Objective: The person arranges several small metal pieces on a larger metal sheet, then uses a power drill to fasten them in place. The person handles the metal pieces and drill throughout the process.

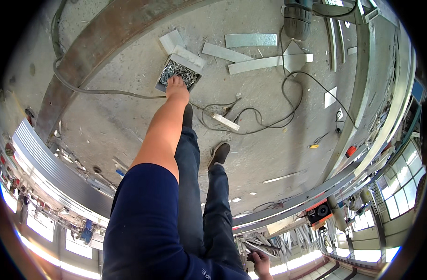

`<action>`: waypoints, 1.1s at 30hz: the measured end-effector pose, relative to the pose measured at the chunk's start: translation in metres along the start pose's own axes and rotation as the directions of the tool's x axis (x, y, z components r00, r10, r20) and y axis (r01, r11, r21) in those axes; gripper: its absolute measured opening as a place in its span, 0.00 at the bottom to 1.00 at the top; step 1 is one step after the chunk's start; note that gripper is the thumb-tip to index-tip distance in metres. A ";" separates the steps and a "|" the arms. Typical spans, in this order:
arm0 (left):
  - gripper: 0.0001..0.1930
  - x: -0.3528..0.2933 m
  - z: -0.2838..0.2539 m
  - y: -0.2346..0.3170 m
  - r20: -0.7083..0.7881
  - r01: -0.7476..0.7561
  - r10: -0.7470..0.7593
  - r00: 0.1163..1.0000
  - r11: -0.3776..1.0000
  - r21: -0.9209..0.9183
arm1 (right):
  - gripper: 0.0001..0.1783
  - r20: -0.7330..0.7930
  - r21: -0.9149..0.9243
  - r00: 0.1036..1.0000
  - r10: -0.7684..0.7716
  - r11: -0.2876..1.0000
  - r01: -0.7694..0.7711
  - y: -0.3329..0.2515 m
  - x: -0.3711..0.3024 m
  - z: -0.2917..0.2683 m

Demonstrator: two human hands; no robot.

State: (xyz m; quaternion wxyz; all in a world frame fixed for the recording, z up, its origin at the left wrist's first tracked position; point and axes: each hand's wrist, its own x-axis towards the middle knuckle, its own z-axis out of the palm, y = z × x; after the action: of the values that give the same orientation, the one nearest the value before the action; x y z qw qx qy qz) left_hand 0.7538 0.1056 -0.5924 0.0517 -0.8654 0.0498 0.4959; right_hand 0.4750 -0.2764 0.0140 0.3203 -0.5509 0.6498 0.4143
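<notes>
My left hand [177, 87] reaches down into an open box [198, 83] filled with small loose metal fasteners [187, 74], which look like screws or bolts. Its fingers are bent and close together, with the tips among the fasteners, so what they pinch is hidden. At the lower edge, my right hand [261, 265] hangs beside my body. Those fingers look curled in around something dark that I cannot make out. The box sits on the concrete floor just ahead of my left shoe [187, 116].
Flat metal strips [250, 40] lie beyond the box. A black cable [288, 122] loops around a white power strip [226, 122]. A big rusty curved beam [89, 51] spans the left, and a long metal beam [358, 102] the right. Corrugated sheets [50, 163] are stacked left.
</notes>
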 end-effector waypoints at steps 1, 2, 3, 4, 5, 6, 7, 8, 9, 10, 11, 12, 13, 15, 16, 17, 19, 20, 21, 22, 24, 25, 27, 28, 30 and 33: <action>0.22 -0.002 -0.002 -0.003 0.034 -0.042 0.044 0.998 0.998 -0.040 | 0.15 -0.012 -0.008 1.000 0.005 1.000 -0.005 -0.006 -0.002 0.000; 0.22 -0.003 0.001 -0.011 0.019 -0.075 0.077 0.997 0.995 -0.058 | 0.15 -0.010 -0.023 1.000 -0.005 1.000 0.005 -0.012 -0.001 0.000; 0.22 -0.009 0.003 -0.016 -0.034 -0.100 0.098 0.995 0.991 -0.085 | 0.15 -0.008 -0.038 1.000 -0.015 0.999 0.015 -0.021 0.000 0.001; 0.22 -0.013 -0.003 -0.024 -0.096 -0.127 0.117 0.989 0.986 -0.106 | 0.16 -0.003 -0.031 1.000 -0.019 0.999 0.019 -0.030 0.001 0.007; 0.22 -0.017 -0.005 -0.030 -0.159 -0.152 0.132 0.978 0.980 -0.125 | 0.15 0.015 0.005 0.999 -0.031 1.000 0.031 -0.029 0.002 0.006; 0.22 -0.025 0.007 -0.029 -0.318 -0.185 0.127 0.940 0.970 -0.158 | 0.16 0.022 -0.004 0.999 -0.029 1.000 0.029 -0.032 -0.001 0.006; 0.22 -0.034 0.001 -0.030 -0.342 -0.231 0.150 0.928 0.950 -0.209 | 0.16 0.027 -0.005 0.999 -0.033 0.999 0.033 -0.035 -0.005 0.009; 0.22 -0.043 -0.007 -0.032 -0.369 -0.274 0.167 0.914 0.926 -0.258 | 0.16 0.035 -0.032 0.999 -0.038 0.999 0.039 -0.038 -0.007 0.011; 0.22 -0.054 -0.015 -0.035 -0.400 -0.315 0.179 0.899 0.899 -0.304 | 0.16 0.045 -0.061 0.998 -0.046 0.997 0.048 -0.042 -0.008 0.013; 0.22 -0.065 -0.017 -0.034 -0.474 -0.361 0.159 0.866 0.855 -0.372 | 0.16 0.054 -0.086 0.997 -0.056 0.994 0.060 -0.045 -0.011 0.015; 0.18 -0.081 -0.026 -0.034 -0.529 -0.381 0.110 0.841 0.815 -0.436 | 0.16 0.064 -0.097 0.996 -0.061 0.993 0.067 -0.051 -0.015 0.016; 0.15 -0.095 -0.028 -0.034 -0.581 -0.403 0.068 0.811 0.784 -0.471 | 0.16 0.077 -0.109 0.995 -0.069 0.991 0.077 -0.057 -0.017 0.017; 0.11 -0.110 -0.028 -0.035 -0.599 -0.422 0.046 0.800 0.751 -0.507 | 0.16 0.085 -0.116 0.993 -0.080 0.989 0.090 -0.061 -0.023 0.017; 0.09 -0.151 -0.033 -0.032 -0.508 -0.357 -0.040 0.860 0.665 -0.656 | 0.16 0.098 -0.167 0.986 -0.132 0.975 0.147 -0.071 -0.025 0.012; 0.07 -0.174 -0.034 -0.034 -0.556 -0.402 -0.086 0.827 0.600 -0.692 | 0.16 0.122 -0.198 0.981 -0.153 0.964 0.175 -0.081 -0.027 0.010; 0.07 -0.203 -0.049 -0.039 -0.436 -0.336 -0.071 0.897 0.531 -0.778 | 0.16 0.143 -0.217 0.975 -0.170 0.956 0.199 -0.088 -0.029 0.009; 0.07 -0.253 -0.057 -0.055 -0.317 -0.264 0.002 0.948 0.559 -0.786 | 0.19 0.197 -0.396 0.934 -0.299 0.847 0.355 -0.120 -0.025 0.013; 0.07 -0.278 -0.055 -0.064 -0.221 -0.210 0.045 0.974 0.541 -0.815 | 0.18 0.177 -0.418 0.906 -0.385 0.803 0.424 -0.140 -0.023 0.017; 0.08 -0.306 -0.066 -0.076 -0.137 -0.152 0.071 0.988 0.614 -0.774 | 0.17 0.202 -0.497 0.881 -0.428 0.730 0.469 -0.165 -0.016 0.022; 0.13 -0.324 -0.053 -0.084 -0.090 -0.112 0.067 0.994 0.642 -0.759 | 0.18 0.186 -0.618 0.865 -0.465 0.629 0.471 -0.192 -0.002 0.025; 0.15 -0.355 -0.020 -0.103 0.132 0.034 0.079 0.988 0.728 -0.684 | 0.22 0.239 -0.691 0.628 -0.741 0.324 0.646 -0.256 0.020 0.049; 0.15 -0.377 -0.021 -0.115 0.193 0.088 0.057 0.979 0.741 -0.666 | 0.28 0.259 -0.699 0.646 -0.718 0.322 0.638 -0.306 0.010 0.070; 0.16 -0.431 -0.035 -0.137 0.249 0.168 0.019 0.968 0.689 -0.705 | 0.38 0.262 -0.623 0.571 -0.778 0.315 0.716 -0.389 0.007 0.114; 0.16 -0.460 -0.037 -0.141 0.245 0.185 0.013 0.969 0.616 -0.765 | 0.44 0.229 -0.586 0.447 -0.865 0.244 0.773 -0.423 0.033 0.132; 0.16 -0.532 -0.021 -0.132 0.333 0.294 -0.003 0.943 0.478 -0.828 | 0.56 0.259 -0.473 0.434 -0.863 0.278 0.836 -0.508 0.019 0.195; 0.15 -0.641 -0.004 -0.078 0.291 0.298 -0.072 0.954 0.344 -0.890 | 0.56 0.141 -0.518 0.351 -0.926 0.234 0.823 -0.598 0.032 0.280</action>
State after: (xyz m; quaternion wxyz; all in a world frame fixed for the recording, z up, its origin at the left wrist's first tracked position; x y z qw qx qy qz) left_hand 0.4453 0.2048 -0.0344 -0.3823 -0.6891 -0.3413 0.5123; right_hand 1.0444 -0.0711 -0.2514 0.2738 -0.9184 0.1203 0.2591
